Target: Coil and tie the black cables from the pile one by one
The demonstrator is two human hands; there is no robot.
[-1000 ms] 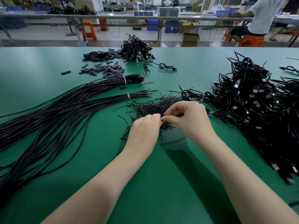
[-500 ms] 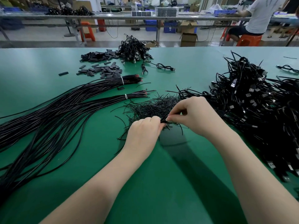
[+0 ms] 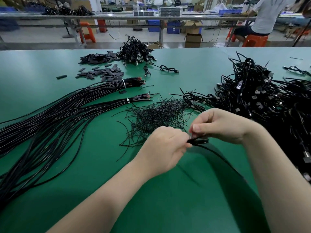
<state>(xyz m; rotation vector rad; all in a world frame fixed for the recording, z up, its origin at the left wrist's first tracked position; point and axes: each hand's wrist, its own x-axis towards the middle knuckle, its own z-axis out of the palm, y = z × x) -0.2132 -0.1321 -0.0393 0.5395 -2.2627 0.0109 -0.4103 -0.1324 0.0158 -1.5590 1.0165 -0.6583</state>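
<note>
Left hand (image 3: 165, 148) and right hand (image 3: 220, 126) both pinched shut on black cable (image 3: 198, 141), just near of tie pile (image 3: 158, 115). Cable light, limp, springy; best pinched at gathered loops, tail trailing right.

Both hands, left hand (image 3: 165, 147) and right hand (image 3: 223, 125), pinch a blurred, apparently looped black cable (image 3: 198, 141) above the green table (image 3: 168, 199).

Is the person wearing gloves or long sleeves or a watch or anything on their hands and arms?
No. The left hand and right hand are both bare, with no gloves. No rings show on the fingers in view. The forearms are bare too: no sleeves, watch or bracelet anywhere in the picture. One thumbnail shows on the right hand, short and plain. Any sleeves would be higher up, out of view.
</note>
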